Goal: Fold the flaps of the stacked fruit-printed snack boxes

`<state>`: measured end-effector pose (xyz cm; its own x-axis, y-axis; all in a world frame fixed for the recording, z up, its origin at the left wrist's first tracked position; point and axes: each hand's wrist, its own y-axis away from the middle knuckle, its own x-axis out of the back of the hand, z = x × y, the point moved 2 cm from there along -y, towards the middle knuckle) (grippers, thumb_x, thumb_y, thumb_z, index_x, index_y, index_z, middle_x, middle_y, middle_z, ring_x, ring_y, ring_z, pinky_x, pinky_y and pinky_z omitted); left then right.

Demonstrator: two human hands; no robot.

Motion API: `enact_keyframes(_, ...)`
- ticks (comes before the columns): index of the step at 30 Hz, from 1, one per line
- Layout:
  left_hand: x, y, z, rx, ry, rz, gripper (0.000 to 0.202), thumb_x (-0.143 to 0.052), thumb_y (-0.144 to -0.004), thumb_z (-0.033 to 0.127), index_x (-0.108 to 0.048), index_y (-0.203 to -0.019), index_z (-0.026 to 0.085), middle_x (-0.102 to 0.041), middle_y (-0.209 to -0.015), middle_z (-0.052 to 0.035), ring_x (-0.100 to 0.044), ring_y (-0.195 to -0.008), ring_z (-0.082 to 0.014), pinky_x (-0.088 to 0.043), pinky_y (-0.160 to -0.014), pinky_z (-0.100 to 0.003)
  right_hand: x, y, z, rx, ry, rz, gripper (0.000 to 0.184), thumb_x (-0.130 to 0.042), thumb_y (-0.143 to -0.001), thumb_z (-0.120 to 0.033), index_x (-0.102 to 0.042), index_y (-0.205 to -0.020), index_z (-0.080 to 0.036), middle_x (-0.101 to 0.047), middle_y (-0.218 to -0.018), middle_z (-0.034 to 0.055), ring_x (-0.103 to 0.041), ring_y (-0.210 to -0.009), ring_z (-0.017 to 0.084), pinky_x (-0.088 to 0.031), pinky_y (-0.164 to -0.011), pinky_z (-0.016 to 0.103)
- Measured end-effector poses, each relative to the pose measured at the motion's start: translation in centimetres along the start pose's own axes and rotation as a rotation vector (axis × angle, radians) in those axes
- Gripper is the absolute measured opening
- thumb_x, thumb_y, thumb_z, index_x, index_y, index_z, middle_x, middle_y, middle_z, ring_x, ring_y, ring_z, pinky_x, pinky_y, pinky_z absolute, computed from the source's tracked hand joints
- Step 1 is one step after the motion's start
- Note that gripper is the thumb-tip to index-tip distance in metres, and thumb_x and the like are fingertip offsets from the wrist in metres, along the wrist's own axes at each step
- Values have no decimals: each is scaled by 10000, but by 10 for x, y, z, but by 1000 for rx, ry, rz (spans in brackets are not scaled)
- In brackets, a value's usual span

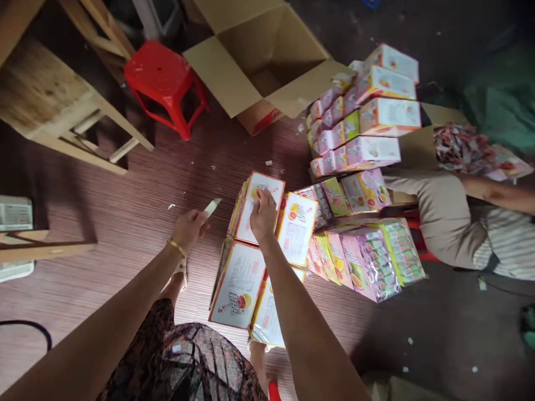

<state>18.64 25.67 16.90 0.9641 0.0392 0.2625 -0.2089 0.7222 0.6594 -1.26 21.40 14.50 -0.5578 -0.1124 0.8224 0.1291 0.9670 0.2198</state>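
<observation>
Left hand (188,227) closed on pale strip (212,208), strip's free end pointing away from wrist, just beside white box (246,223). Right hand (264,216) on top of white box, fingers bent; cannot tell whether anything is pinched. White box stands with three similar boxes (237,284), two by two, on floor (137,217). Colourful boxes (388,117) piled to right, near co-worker's leg (441,217). Open carton (221,75) beyond, red stool (156,67) beside it.

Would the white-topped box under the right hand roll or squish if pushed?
The box probably won't roll: its top and sides look flat. Its straight edges suggest it's fairly stiff. Pushed right, it might bump the neighbouring box close beside it.
</observation>
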Motion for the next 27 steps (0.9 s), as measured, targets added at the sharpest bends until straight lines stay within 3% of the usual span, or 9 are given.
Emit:
enact_keyframes(4, -26, -64, -3, -69, -411, -269, 184, -404, -959, 171, -580, -918, 139, -736, -877, -75, -530, -518, -88, -450, -560, -229, -40, -19, 11, 115, 278, 109, 536, -273, -1042, -271, -490, -1512, -130, -395, -1630, 129, -295, -1537, 250, -247, -1254, 492)
enact_keyframes(6, -41, -90, 0, -139, -537, -361, 219, -431, -936, 154, -647, -956, 128, -738, -862, -67, -585, -595, -118, -474, -643, -255, -49, -15, 18, 151, 332, 149, 557, -232, -1051, -288, -470, -1524, -117, -401, -1625, 143, -304, -1532, 242, -253, -1249, 500)
enact_keyframes(8, -50, -114, 6, -206, -621, -426, 204, -501, -902, 168, -697, -873, 121, -719, -793, -70, -627, -688, -166, -469, -711, -285, -52, -10, 22, 171, 359, 159, 572, -209, -1051, -300, -471, -1521, -107, -419, -1611, 154, -313, -1527, 241, -262, -1243, 511)
enact_keyframes(11, -50, -140, 19, -325, -763, -532, 241, -537, -904, 222, -737, -817, 119, -723, -825, -104, -667, -843, -232, -466, -802, -319, -51, -8, 24, 175, 369, 174, 587, -196, -1046, -316, -483, -1508, -94, -437, -1597, 160, -336, -1513, 251, -275, -1236, 524)
enact_keyframes(14, -44, -155, 34, -426, -875, -524, 326, -490, -959, 270, -767, -992, 102, -738, -1050, -158, -664, -1056, -285, -455, -930, -356, -52, -8, 25, 168, 371, 193, 595, -196, -1040, -328, -485, -1503, -91, -438, -1594, 163, -345, -1506, 260, -291, -1226, 541)
enact_keyframes(17, -47, -162, 44, -480, -955, -439, 418, -419, -1012, 298, -725, -1183, 70, -695, -1234, -197, -615, -1213, -331, -440, -1005, -401, -55, -9, 28, 181, 373, 188, 590, -199, -1038, -320, -477, -1506, -92, -435, -1592, 174, -335, -1511, 256, -293, -1227, 548)
enact_keyframes(21, -69, -158, 38, -509, -970, -441, 471, -347, -1042, 338, -711, -1223, 100, -710, -1230, -166, -643, -1196, -317, -480, -951, -380, -57, -11, 34, 176, 406, 192, 584, -202, -1035, -312, -478, -1500, -93, -462, -1566, 193, -327, -1520, 266, -292, -1225, 569)
enact_keyframes(24, -80, -135, 8, -493, -955, -479, 478, -321, -1046, 347, -718, -1193, 125, -733, -1158, -160, -669, -1160, -305, -494, -902, -366, -56, -12, 35, 200, 419, 200, 575, -199, -1038, -307, -485, -1487, -88, -466, -1562, 189, -309, -1532, 254, -292, -1232, 549)
enact_keyframes(27, -67, -88, -41, -378, -965, -534, 487, -315, -1046, 381, -716, -1175, 136, -749, -1058, -170, -701, -1078, -310, -505, -855, -375, -56, -11, 32, 189, 405, 197, 578, -193, -1036, -304, -482, -1480, -74, -455, -1566, 199, -313, -1529, 262, -296, -1230, 553)
